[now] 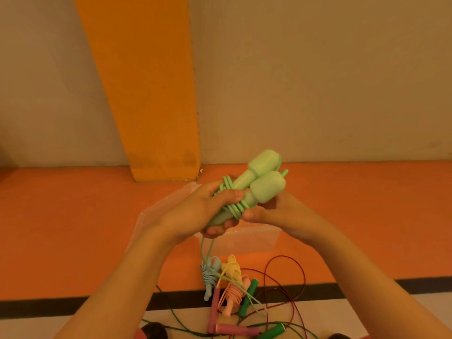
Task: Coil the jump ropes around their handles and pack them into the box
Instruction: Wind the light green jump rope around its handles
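I am looking down at an orange floor (73, 228) meeting a beige wall (318, 81), with an orange pillar (146, 94) rising at the left of centre. A black stripe (367, 286) is crossing the floor nearer to me.

I am holding the mint jump rope (264, 187) up in front of me, above the box (254, 241). Its two fat, rounded handles are lying side by side and pointing up to the right. Several turns of its thin cord (234, 207) are wrapping the narrow stems, and one loose length is hanging down below my fist. My left hand (195, 211) is gripping the lower stems and the coil, thumb lying over the turns. My right hand (281, 214) is pinching the bundle just under the handle heads, thumb in front and fingers behind.

The one box is clear plastic and is sitting on the floor, partly hidden by my hands.

Nearer to me, three coiled ropes are lying together: a blue rope (210, 275), a yellow rope (232, 267) and a peach rope (232, 297). Two more are lying uncoiled among them. I am counting two dark green handles (249, 297) with a green cord (176, 316), and two magenta handles (214, 307). A dark red cord (300, 272) is looping wide to the right.
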Tool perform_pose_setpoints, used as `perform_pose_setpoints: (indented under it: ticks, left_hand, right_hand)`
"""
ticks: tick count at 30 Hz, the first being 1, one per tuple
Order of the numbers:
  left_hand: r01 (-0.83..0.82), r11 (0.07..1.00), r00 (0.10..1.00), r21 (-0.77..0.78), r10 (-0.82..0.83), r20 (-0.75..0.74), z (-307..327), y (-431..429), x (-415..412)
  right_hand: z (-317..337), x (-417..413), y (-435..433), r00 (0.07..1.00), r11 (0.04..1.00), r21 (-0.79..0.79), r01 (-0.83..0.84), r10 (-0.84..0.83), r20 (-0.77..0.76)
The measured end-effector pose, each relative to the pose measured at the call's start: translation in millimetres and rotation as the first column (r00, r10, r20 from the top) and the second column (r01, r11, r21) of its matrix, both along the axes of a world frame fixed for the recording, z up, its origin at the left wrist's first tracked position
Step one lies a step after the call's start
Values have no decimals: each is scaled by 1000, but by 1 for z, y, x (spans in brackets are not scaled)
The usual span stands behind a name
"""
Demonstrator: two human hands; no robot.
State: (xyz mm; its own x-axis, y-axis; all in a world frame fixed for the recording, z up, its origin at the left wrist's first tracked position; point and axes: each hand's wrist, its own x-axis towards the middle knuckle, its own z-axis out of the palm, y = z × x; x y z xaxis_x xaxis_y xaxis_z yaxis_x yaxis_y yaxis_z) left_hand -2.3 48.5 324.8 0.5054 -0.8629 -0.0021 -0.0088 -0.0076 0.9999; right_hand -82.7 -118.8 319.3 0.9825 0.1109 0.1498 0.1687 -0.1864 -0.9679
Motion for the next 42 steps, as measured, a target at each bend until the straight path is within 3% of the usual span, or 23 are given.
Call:
perform_pose_setpoints:
  ticks: [8,12,21,25,30,37,40,42]
  left_hand:
    - [100,994,994,-35,-101,-38,4,-2,-3]
    - [56,998,998,-21,-57,-38,4,-2,-2]
    - [-236,972,966,-10,236,108,3,-10,0]
    - [-366,924,915,-114,379,137,0,-20,-3]
    - [-427,873,876,-234,464,131,-1,-28,-5]
    - [-621,756,702,-210,655,280,-17,-18,16]
    - [-626,771,701,-115,621,350,-25,-13,24]
    - [-592,806,704,-13,525,479,-30,-15,23]
  right_hand:
    - [4,-1,5,999,997,79,-12,9,38]
    - [5,-1,7,994,998,11,66,-67,88]
    - [-5,12,6,940,944,-127,305,-277,200]
    - [-9,17,6,888,886,-174,431,-382,254]
    - [-11,20,7,817,781,-278,559,-462,345]
    - [-13,17,-8,861,635,-592,496,-447,242]
    - [-5,12,-14,845,451,-733,509,-424,325]
    - [0,9,-15,819,326,-758,566,-330,469]
